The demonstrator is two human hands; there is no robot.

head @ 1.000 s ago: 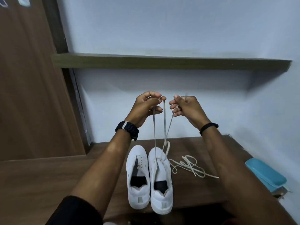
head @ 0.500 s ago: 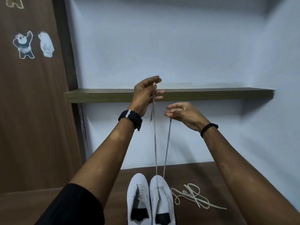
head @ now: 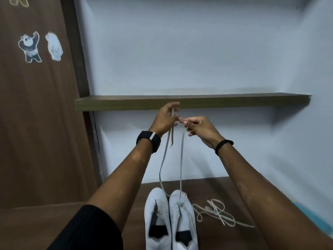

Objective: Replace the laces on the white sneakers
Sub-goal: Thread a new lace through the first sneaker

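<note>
A lace (head: pixel 181 159) is held taut above the right sneaker (head: pixel 182 219).
Its limp, light ends are pinched by left hand (head: pixel 164 119) and right hand (head: pixel 200 128); best gripped near the tips.

Sneakers (head: pixel 171 222) heels cut off by bottom edge; blue object (head: pixel 313 219) cut off right.

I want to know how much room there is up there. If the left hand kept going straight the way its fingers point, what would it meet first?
Probably the wooden shelf: the left hand, pinching the lace, points up toward its front edge. Depth is unclear, so it might pass in front.
</note>
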